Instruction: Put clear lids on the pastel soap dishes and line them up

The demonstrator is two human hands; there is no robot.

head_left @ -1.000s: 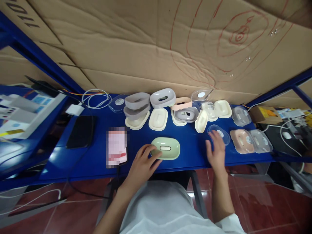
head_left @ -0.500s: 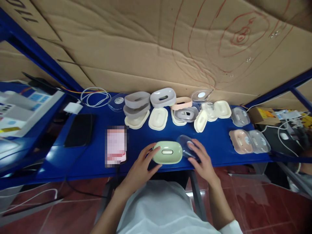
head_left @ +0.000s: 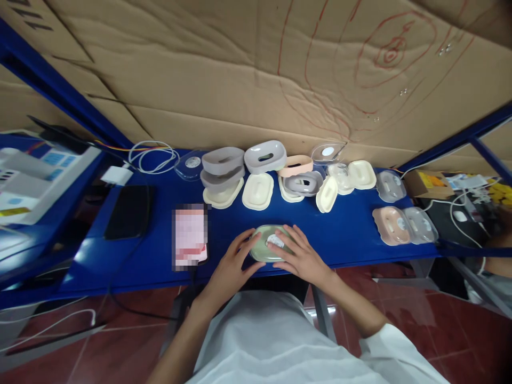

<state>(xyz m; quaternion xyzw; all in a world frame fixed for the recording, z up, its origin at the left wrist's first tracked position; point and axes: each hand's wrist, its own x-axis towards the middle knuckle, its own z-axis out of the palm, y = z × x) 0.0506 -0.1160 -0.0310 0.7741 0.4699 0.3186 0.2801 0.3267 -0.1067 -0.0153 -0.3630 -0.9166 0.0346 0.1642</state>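
In front of me at the desk's near edge sits a pale green oval soap dish (head_left: pixel 256 255), seen through a clear lid (head_left: pixel 264 233) with a round white label. The lid lies over the dish; whether it is fully seated I cannot tell. My left hand (head_left: pixel 235 259) curves round the dish's left end, thumb at the near side and fingers at the far side. From the right, my right hand (head_left: pixel 303 255) holds the lid, its fingers spread across the top and hiding the right end.
Behind stand grey soap dishes (head_left: pixel 265 157), a peach one (head_left: pixel 295 166) and several cream trays (head_left: pixel 258 192). A peach dish (head_left: pixel 391 226) and clear lids (head_left: pixel 421 226) lie at right. A phone (head_left: pixel 190 234), black tablet-like slab (head_left: pixel 127 212) and white cable (head_left: pixel 154 157) are at left.
My right hand has moved left with the clear lid, from beside the green dish to on top of it. My left hand stays at the dish's left end.
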